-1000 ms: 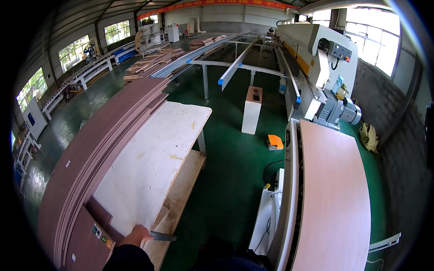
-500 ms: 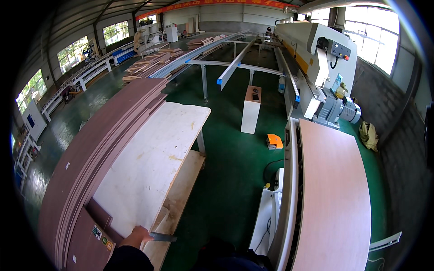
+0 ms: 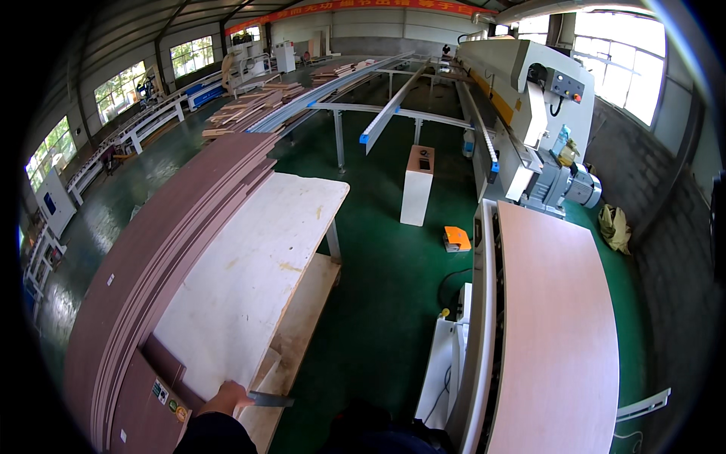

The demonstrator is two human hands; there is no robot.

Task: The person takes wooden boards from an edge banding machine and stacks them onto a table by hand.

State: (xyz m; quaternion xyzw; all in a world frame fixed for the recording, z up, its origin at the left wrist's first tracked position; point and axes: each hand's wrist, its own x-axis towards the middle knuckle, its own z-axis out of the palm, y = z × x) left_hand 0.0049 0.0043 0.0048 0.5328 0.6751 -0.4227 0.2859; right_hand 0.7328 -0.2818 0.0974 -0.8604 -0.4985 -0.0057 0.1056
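Green-painted workshop floor (image 3: 378,303) fills the mid of the view. On the right, a long beige-and-grey edge-finishing machine (image 3: 522,83) runs back toward the far wall, w/ a wide pinkish-brown laminate panel (image 3: 556,340) lying flat at its near end. On the left, a tall stack of reddish-brown boards (image 3: 159,250), edges stepped, running front to back. Just beside it on the right, a pale bare plywood sheet (image 3: 249,272) lies flat on a wooden counter (image 3: 302,318), whose lower shelf shows under the sheet's right edge. Mid-floor, well apart from both: a white upright pedestal w/ brown top (image 3: 417,185), and near it a small orange box (image 3: 456,238) on the floor.

Left hand (image 3: 227,397) comes in from the lower edge, dark sleeve, at the near corner of the plywood sheet. Grip is clenched around a slim dark flat blade tool (image 3: 268,399), which sticks out to the right, roughly level, over the sheet's near edge. Can't tell if the tool touches the sheet. Right hand isn't visible.
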